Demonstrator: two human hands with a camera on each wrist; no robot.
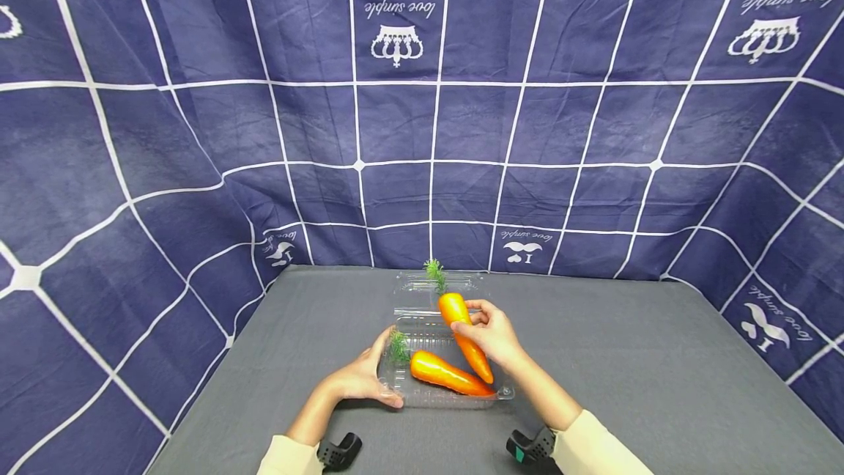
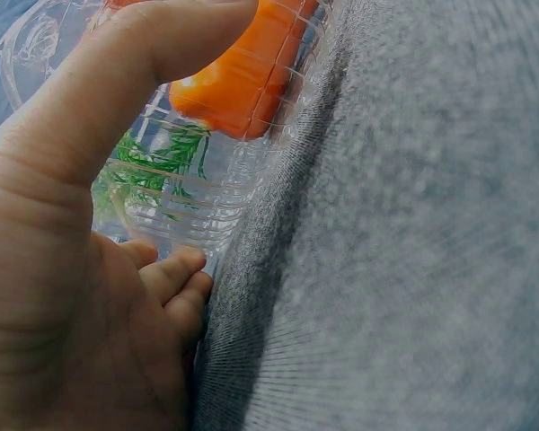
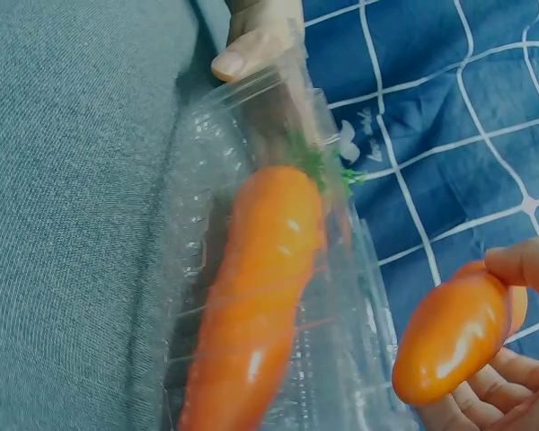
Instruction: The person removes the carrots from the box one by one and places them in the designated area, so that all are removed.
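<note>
A clear plastic clamshell container (image 1: 448, 403) stands on the table with its lid (image 1: 412, 283) folded back. Inside lies an orange toy carrot (image 1: 451, 374), its green leafy top at the left end. My left hand (image 1: 363, 378) holds the container's left end, thumb at the front corner and fingers round the back side. Above the container, my right hand (image 1: 496, 332) pinches a second carrot (image 1: 473, 355) between thumb and fingers, tilted with its tip toward me. In the right wrist view this held carrot (image 3: 454, 337) appears beside the container's wall.
Grey cloth covers the table (image 1: 626, 365). A dark blue curtain (image 1: 475, 123) with white grid lines stands along the back and both sides. Black bands (image 1: 339, 451) sit on both wrists, by the pale sleeves (image 1: 290, 458).
</note>
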